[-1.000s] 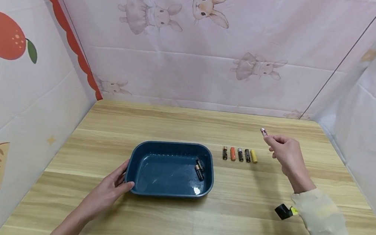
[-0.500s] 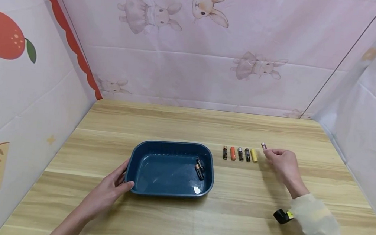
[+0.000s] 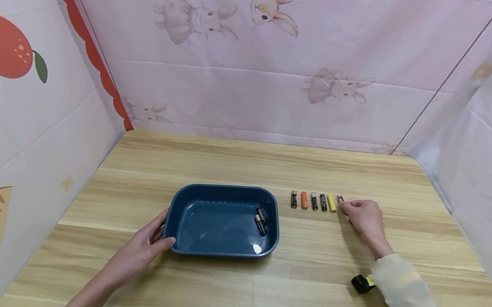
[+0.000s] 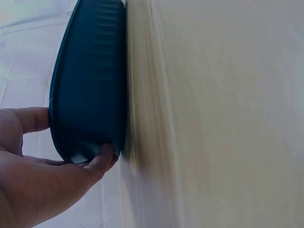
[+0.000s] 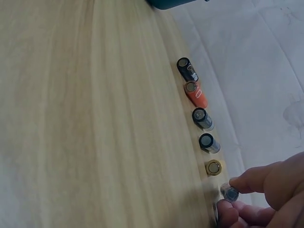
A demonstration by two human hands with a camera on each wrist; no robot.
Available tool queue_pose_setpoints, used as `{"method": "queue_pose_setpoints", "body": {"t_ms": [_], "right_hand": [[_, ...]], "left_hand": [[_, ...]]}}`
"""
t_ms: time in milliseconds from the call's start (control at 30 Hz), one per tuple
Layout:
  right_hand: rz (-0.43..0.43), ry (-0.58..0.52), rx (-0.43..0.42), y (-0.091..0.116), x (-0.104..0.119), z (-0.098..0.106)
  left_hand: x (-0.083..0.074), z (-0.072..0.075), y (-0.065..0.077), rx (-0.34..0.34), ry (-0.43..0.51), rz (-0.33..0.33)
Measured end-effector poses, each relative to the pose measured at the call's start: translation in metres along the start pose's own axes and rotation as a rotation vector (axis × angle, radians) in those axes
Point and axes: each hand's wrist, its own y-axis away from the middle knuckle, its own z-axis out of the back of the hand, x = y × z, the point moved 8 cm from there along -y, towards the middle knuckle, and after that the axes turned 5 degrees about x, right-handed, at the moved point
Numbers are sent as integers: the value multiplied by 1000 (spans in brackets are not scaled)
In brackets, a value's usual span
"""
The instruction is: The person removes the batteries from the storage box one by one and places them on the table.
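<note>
My left hand (image 3: 143, 244) grips the left end of a dark blue rectangular tub (image 3: 213, 231), thumb at the rim's front corner; the left wrist view shows fingers against the tub's outer wall (image 4: 90, 80). Two black batteries (image 3: 260, 224) lie inside at its right end. Right of the tub, my right hand (image 3: 365, 217) pinches a small battery (image 5: 230, 192) with a silvery end between thumb and fingers. It is at the right end of a row, beside a yellow battery (image 3: 332, 203). Farther left in the row lie an orange battery (image 3: 304, 200) and several dark ones (image 3: 314, 201).
The wooden table (image 3: 199, 291) meets a pink rabbit-print cloth (image 3: 251, 90) at its back edge. Printed white cloths hang at both sides. A small black item (image 3: 362, 283) with a yellow-green patch shows beside the right sleeve (image 3: 409, 294).
My right hand has come down and toward me with the battery, from above the table's back part to the right end of the row. The left hand and the tub have not moved.
</note>
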Motion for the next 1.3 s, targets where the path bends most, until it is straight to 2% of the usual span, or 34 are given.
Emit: {"method": "queue_pose_setpoints", "body": {"t_ms": [267,467,833,1300], "right_hand": [[61,119,-32,3,8,-3],[91,164,-45,4,12,-5],[89,199,-40,2,14,-5],[90,189,-32,2,11,-6]], "left_hand": [[1,0,0,3,7,15],[3,0,0,5,8,22],[3,1,-1,8,15,19],[3,0,0,8,12,22]]}}
